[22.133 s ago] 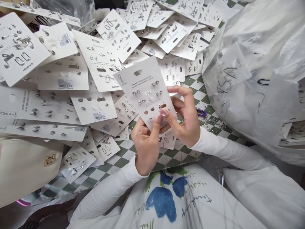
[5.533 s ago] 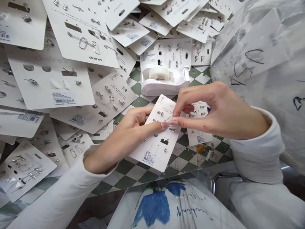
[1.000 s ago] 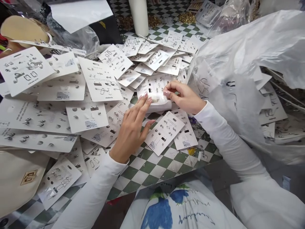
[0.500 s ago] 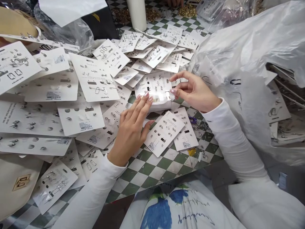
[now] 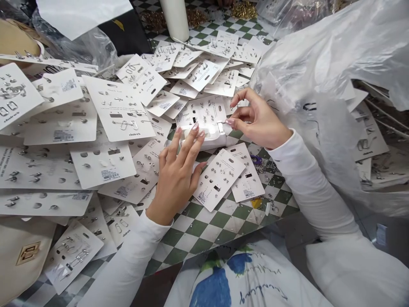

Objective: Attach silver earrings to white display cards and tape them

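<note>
My left hand [image 5: 179, 170] lies with fingers spread, its fingertips resting on a small white device [image 5: 211, 137]. My right hand [image 5: 260, 121] is at the device's right end, thumb and index finger pinched at its edge; what lies between them is too small to make out. Behind the device, partly under it, is a white earring card [image 5: 204, 111]. Two more earring cards, one [image 5: 219, 178] overlapping another [image 5: 247, 181], lie just in front on the checkered table [image 5: 204, 230].
Piles of earring cards [image 5: 118, 108] spread to the left and behind [image 5: 201, 74]. A big plastic bag [image 5: 306, 85] stands at right, a white bottle [image 5: 175, 19] at the back, a cream handbag [image 5: 25, 251] at lower left. Loose metal bits [image 5: 268, 170] lie near a purple item [image 5: 255, 159].
The view has shifted slightly, so the table items sit a little further left. My left fingers have spread a bit more on the device. My right hand keeps its pinch by the device's edge.
</note>
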### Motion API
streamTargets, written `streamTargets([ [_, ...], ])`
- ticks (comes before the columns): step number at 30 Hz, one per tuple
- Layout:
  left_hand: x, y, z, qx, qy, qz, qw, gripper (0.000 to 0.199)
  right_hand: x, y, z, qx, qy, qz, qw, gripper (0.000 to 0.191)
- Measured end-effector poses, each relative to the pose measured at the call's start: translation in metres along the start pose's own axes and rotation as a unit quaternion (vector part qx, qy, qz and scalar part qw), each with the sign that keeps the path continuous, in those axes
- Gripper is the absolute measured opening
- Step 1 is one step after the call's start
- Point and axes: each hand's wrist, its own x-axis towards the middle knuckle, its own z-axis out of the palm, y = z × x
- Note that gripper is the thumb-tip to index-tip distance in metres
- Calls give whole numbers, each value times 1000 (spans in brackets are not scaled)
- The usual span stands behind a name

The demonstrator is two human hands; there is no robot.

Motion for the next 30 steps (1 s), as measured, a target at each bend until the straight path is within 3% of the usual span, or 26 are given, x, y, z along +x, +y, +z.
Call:
streamTargets([
  [7, 1, -1, 7, 40, 22, 18, 999, 63, 4, 6, -2, -14, 18, -8, 1000, 39],
  [21, 2, -1, 5, 5, 21, 15, 1000, 65, 2, 13, 3, -77, 39, -18, 996, 44],
  [24, 0, 1, -1, -38, 80, 10, 996, 58, -1, 0, -1, -22, 29, -19, 999, 33],
  [26, -4, 5, -7, -45, 124, -11, 991, 39, -4, -9, -4, 30, 2, -47, 998, 25],
  [28, -8, 10, -12, -33, 91, -38, 995, 25, -7, -14, -6, 71, -20, -88, 993, 20],
  [30, -13, 16, -15, -23, -3, -57, 998, 39, -9, -17, -7, 92, -31, -115, 989, 17],
])
